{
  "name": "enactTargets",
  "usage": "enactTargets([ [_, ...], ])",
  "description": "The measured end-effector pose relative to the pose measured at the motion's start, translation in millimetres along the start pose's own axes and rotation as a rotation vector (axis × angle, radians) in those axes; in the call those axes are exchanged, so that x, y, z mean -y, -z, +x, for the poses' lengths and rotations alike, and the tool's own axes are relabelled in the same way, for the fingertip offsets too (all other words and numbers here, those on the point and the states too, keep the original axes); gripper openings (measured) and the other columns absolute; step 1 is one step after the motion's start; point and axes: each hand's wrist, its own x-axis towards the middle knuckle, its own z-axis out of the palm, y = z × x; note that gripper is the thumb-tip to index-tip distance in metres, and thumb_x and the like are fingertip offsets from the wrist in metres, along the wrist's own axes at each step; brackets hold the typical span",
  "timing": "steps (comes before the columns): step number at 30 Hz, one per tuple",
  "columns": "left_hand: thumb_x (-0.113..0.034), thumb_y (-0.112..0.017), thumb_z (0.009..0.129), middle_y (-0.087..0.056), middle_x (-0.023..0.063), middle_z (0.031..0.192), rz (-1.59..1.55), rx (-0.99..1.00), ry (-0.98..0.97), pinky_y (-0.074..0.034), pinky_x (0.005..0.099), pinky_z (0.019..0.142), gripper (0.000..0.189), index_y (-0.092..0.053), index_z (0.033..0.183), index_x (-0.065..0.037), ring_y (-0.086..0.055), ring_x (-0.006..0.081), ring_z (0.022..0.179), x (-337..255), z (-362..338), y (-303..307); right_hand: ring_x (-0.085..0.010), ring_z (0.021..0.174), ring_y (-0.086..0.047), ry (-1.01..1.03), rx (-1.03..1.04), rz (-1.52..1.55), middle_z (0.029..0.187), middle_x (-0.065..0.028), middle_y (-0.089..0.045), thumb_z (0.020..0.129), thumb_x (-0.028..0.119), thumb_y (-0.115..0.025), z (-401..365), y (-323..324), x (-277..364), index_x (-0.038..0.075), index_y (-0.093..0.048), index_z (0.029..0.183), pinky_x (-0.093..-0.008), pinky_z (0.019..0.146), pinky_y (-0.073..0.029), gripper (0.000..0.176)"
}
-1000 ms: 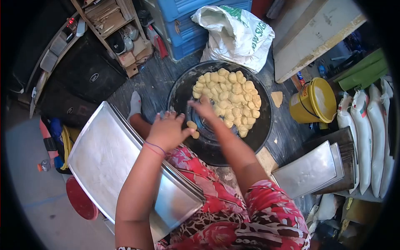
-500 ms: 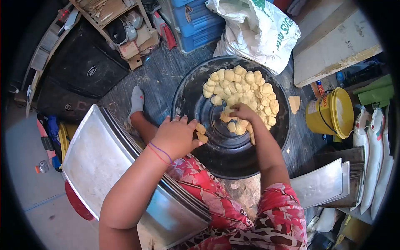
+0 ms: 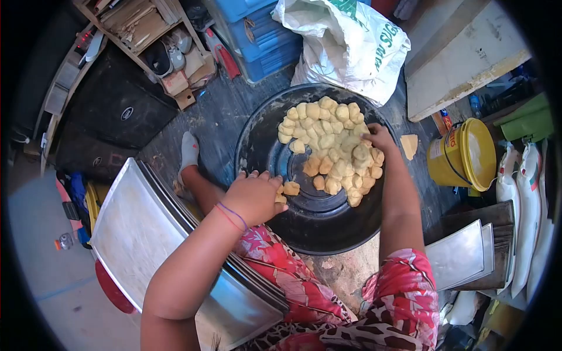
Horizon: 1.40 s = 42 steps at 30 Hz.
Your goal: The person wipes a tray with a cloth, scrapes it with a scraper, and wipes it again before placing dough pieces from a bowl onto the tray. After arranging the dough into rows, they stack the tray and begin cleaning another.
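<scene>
A wide black basin [image 3: 304, 237] on the floor holds a heap of pale yellow dough pieces [image 3: 328, 126], some dusted with flour. My left hand [image 3: 256, 196] is at the basin's left side, its fingers curved over a few dough pieces [image 3: 291, 188] that show between forefinger and thumb. The palm side is hidden. On the heap's right edge, my right hand [image 3: 380, 139] has its fingers curled in around dough; its fingertips are partly hidden among the pieces.
Metal trays [image 3: 146, 216] are stacked at my left, with more sheets [image 3: 459, 257] at right. Behind the basin stand a white sack [image 3: 345, 47] and blue drawers [image 3: 257, 35]. A yellow bucket [image 3: 456, 155] is on the right. My foot [image 3: 189, 152] rests left of the basin.
My right hand has moved from the heap's lower middle to its right edge. The lower pieces now lie closer together. My left hand has shifted slightly inward with its pieces.
</scene>
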Motion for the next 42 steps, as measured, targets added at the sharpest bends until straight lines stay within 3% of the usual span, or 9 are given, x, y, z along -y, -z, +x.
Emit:
enactTargets([
  [3, -0.046, -0.057, 0.086, -0.05, 0.0231, 0.13, 0.014, 0.016, -0.01, -0.036, 0.0469, 0.103, 0.063, -0.047, 0.132, -0.006, -0.049, 0.0369, 0.121, -11, 0, 2, -0.0367, 0.116, -0.053, -0.291, -0.228, -0.323, 0.129, -0.0225, -0.05, 0.058, 0.061, -0.078, -39, -64, 11, 0.011, -0.041, 0.139, -0.0445, 0.093, -0.047, 0.102],
  [9, -0.045, -0.059, 0.085, -0.053, 0.0196, 0.128, -0.029, 0.039, -0.032, -0.038, 0.0464, 0.101, 0.062, -0.047, 0.131, -0.006, -0.051, 0.0351, 0.119, -12, 3, -5, -0.0304, 0.115, -0.054, -0.265, 0.488, 0.063, 0.127, -0.0224, -0.052, 0.063, 0.058, -0.077, -74, -29, 56, 0.012, -0.042, 0.138, -0.0363, 0.092, -0.047, 0.095],
  [15, -0.044, -0.059, 0.084, -0.056, 0.0181, 0.122, -0.061, -0.002, -0.053, -0.04, 0.0457, 0.098, 0.059, -0.049, 0.128, -0.005, -0.052, 0.0336, 0.116, -13, -1, -9, -0.0393, 0.132, -0.038, -0.502, -0.053, -0.386, 0.15, -0.0218, -0.026, 0.054, 0.08, -0.064, -77, -108, 27, 0.01, -0.019, 0.149, -0.0556, 0.109, -0.023, 0.127],
  [19, -0.043, -0.059, 0.084, -0.056, 0.0171, 0.122, -0.058, -0.026, -0.047, -0.04, 0.0443, 0.097, 0.058, -0.05, 0.127, -0.005, -0.053, 0.0328, 0.116, -9, -3, -8, -0.0288, 0.112, -0.055, -0.162, 0.58, -0.094, 0.126, -0.0206, -0.054, 0.065, 0.07, -0.067, -130, -75, 83, 0.007, -0.06, 0.122, -0.0446, 0.092, -0.046, 0.086],
  [23, -0.042, -0.06, 0.084, -0.056, 0.017, 0.123, -0.055, -0.002, -0.051, -0.041, 0.044, 0.096, 0.058, -0.05, 0.128, -0.005, -0.053, 0.0328, 0.115, -13, -4, -14, -0.0321, 0.106, -0.059, -0.34, -0.456, -0.294, 0.111, -0.0175, -0.062, 0.063, 0.067, -0.07, -102, -89, 25, 0.004, -0.054, 0.126, -0.0448, 0.089, -0.047, 0.091],
  [27, -0.042, -0.064, 0.081, -0.06, 0.0148, 0.115, -0.099, -0.113, -0.057, -0.042, 0.0453, 0.092, 0.053, -0.057, 0.119, -0.006, -0.056, 0.0307, 0.111, -9, -16, -22, -0.0354, 0.107, -0.059, -0.518, -0.455, -0.307, 0.115, -0.0195, -0.06, 0.063, 0.067, -0.069, -100, -130, 8, 0.001, -0.045, 0.134, -0.047, 0.093, -0.045, 0.1],
  [30, -0.044, -0.059, 0.085, -0.056, 0.0173, 0.122, -0.075, -0.018, -0.054, -0.041, 0.0438, 0.096, 0.059, -0.05, 0.128, -0.004, -0.052, 0.0327, 0.116, -11, -22, -8, -0.0319, 0.105, -0.06, -0.13, 0.104, -0.027, 0.11, -0.0219, -0.062, 0.061, 0.061, -0.076, -92, -106, -15, -0.007, -0.05, 0.125, -0.0428, 0.091, -0.046, 0.096],
  [34, -0.044, -0.059, 0.085, -0.056, 0.0175, 0.123, -0.084, -0.046, -0.063, -0.041, 0.044, 0.096, 0.06, -0.05, 0.129, -0.005, -0.052, 0.0324, 0.116, -17, -16, -21, -0.0378, 0.123, -0.046, -0.367, -0.35, -0.127, 0.135, -0.0239, -0.043, 0.06, 0.062, -0.076, -105, -89, -16, 0.001, -0.044, 0.133, -0.0449, 0.1, -0.04, 0.1],
  [42, -0.044, -0.06, 0.084, -0.055, 0.0182, 0.124, -0.114, -0.006, -0.026, -0.04, 0.0442, 0.098, 0.061, -0.05, 0.129, -0.004, -0.051, 0.0337, 0.117, -14, -25, -14, -0.03, 0.106, -0.059, -0.333, 0.144, 0.161, 0.118, -0.0253, -0.057, 0.063, 0.06, -0.075, -112, -92, -6, -0.002, -0.058, 0.116, -0.0393, 0.091, -0.046, 0.084],
])
